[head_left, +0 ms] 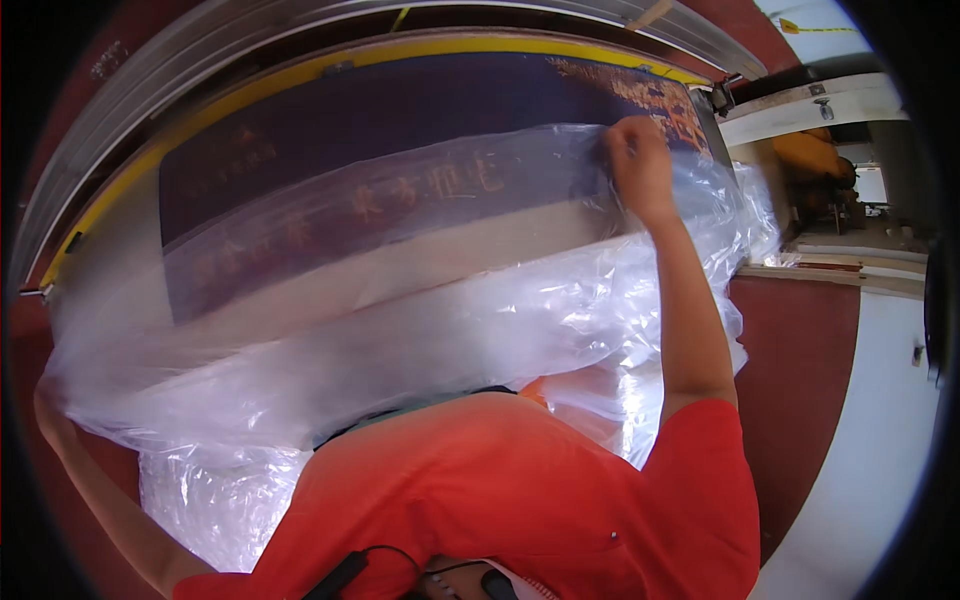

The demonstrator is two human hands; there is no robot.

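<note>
Clear crinkled plastic sheeting (pixel 420 330) lies draped over our dark purple printed panel (pixel 400 110); at far left our left hand (pixel 48 412) pinches its edge, at right our right hand (pixel 635 165) grips it; the panel's upper band looks uncovered

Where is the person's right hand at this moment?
In the head view, the right hand is upper right, pressing the clear plastic sheet against the dark panel.
</note>
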